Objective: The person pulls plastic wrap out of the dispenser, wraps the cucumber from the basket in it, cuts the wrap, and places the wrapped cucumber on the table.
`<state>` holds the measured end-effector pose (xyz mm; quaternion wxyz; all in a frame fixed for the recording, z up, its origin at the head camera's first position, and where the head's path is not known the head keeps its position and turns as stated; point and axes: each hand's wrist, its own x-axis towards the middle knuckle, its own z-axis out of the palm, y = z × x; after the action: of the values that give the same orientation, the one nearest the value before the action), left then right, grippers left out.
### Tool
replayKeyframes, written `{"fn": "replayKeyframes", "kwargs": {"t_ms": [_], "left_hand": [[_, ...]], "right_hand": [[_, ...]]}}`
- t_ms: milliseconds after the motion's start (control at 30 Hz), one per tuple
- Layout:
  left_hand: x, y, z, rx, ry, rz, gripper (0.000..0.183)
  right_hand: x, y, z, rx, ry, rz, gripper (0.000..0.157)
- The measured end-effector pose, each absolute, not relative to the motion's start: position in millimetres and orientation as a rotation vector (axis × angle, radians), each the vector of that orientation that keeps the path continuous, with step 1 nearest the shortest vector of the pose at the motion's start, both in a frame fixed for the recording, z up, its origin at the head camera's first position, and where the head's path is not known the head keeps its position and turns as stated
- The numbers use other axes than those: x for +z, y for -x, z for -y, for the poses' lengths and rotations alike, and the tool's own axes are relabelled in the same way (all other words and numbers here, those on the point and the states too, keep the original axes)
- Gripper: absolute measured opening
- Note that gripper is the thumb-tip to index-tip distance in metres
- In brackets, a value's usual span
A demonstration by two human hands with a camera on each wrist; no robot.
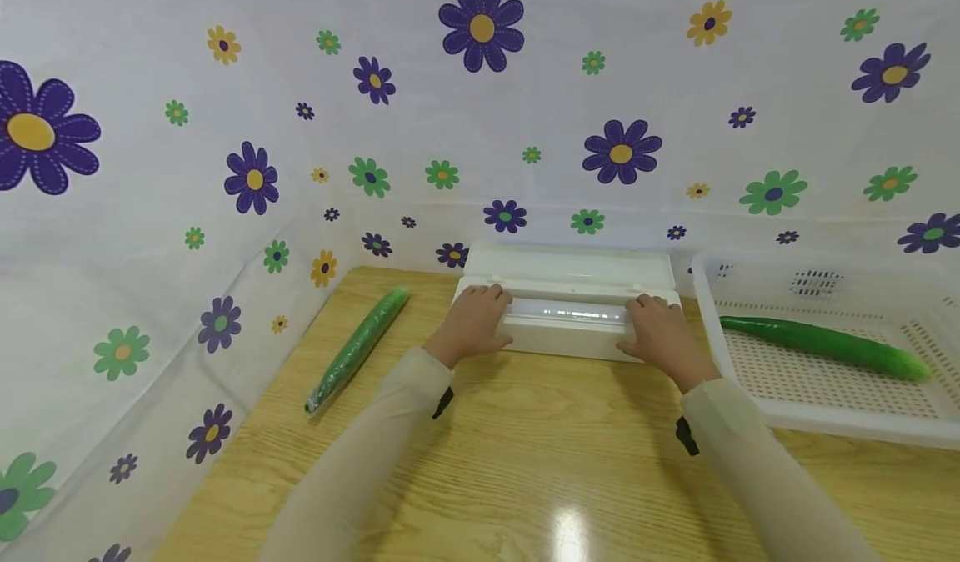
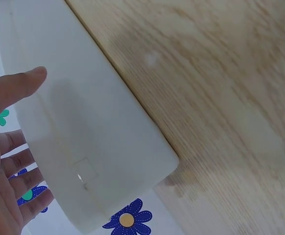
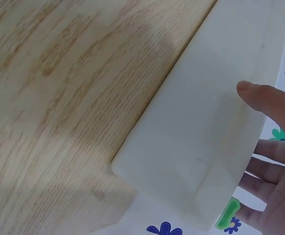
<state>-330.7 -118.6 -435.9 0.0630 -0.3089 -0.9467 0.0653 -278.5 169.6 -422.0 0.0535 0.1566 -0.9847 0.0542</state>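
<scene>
A white plastic wrap dispenser (image 1: 570, 343) lies on the table with its lid (image 1: 567, 266) raised at the back. Inside it shows a shiny roll of plastic wrap (image 1: 566, 311). My left hand (image 1: 471, 322) grips the dispenser's left part, its thumb (image 2: 27, 87) over the front wall and fingers reaching over the top. At the right part my right hand (image 1: 663, 337) mirrors this hold, with its thumb (image 3: 262, 98) at the front wall. Both hands overlap the roll's ends in the head view.
A cucumber (image 1: 358, 349) in plastic wrap lies to the left on the wooden table (image 1: 525, 462). To the right stands a white perforated basket (image 1: 862, 424) with another cucumber (image 1: 825, 341) in it. A flowered sheet (image 1: 555, 103) hangs behind and at the left.
</scene>
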Motion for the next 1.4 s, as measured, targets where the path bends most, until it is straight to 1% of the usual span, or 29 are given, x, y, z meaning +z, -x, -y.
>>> {"fn": "replayKeyframes", "kwargs": {"t_ms": [200,700,967,1233,1400], "left_hand": [[-436,335,118,0.158,0.918,2.892,0.065],[-434,345,120,0.108,0.942,2.906,0.060],[-431,355,119,0.149,0.927,2.956,0.064],[-426,360,120,0.111,0.953,3.009,0.073],[-426,363,121,0.080,0.939,3.031,0.071]], "right_hand": [[-423,281,-170,0.159,-0.484,2.999,0.055],[-420,286,-169,0.182,-0.514,3.016,0.056],[-416,291,-168,0.215,-0.480,3.079,0.058],[-417,293,-168,0.230,-0.457,3.118,0.058],[-421,298,-171,0.243,-0.475,3.118,0.053]]}}
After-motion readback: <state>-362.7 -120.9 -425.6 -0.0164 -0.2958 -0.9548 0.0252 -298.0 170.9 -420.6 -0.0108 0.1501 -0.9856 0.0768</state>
